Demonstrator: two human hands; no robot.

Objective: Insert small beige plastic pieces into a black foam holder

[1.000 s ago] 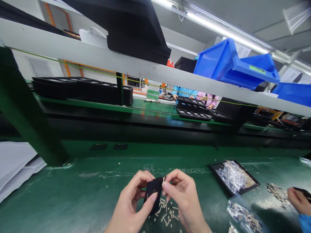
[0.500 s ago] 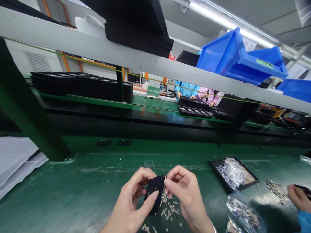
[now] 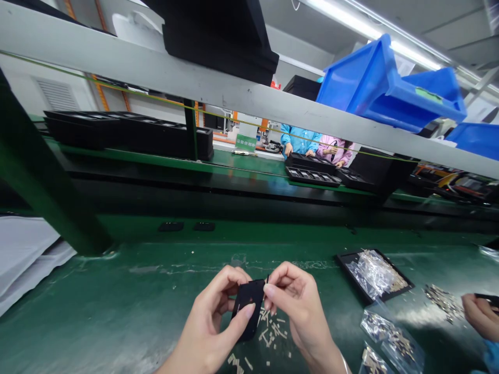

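My left hand (image 3: 220, 317) is closed around a flat black rectangular piece (image 3: 248, 306), thumb on its face and fingers behind. It is tilted up above the green bench. At its upper right edge, my right hand (image 3: 294, 301) pinches a thin dark strip (image 3: 267, 279) between thumb and forefinger. The strip's tip pokes up by the edge; whether it touches the black piece is hard to make out. Small pale strips and bits (image 3: 273, 332) lie scattered on the bench below and between my hands.
To the right are a black tray (image 3: 368, 298) with a plastic bag and small parts, several clear bags (image 3: 401, 348), and a loose pile (image 3: 442, 301). A co-worker's hand (image 3: 481, 314) is at the right edge. Two dark flat pieces (image 3: 171, 226) lie farther back, below a shelf beam (image 3: 234, 96).
Both hands stay nearly in place, with the black piece and the strip still held. The view has shifted slightly; the co-worker's hand at the right has moved a little.
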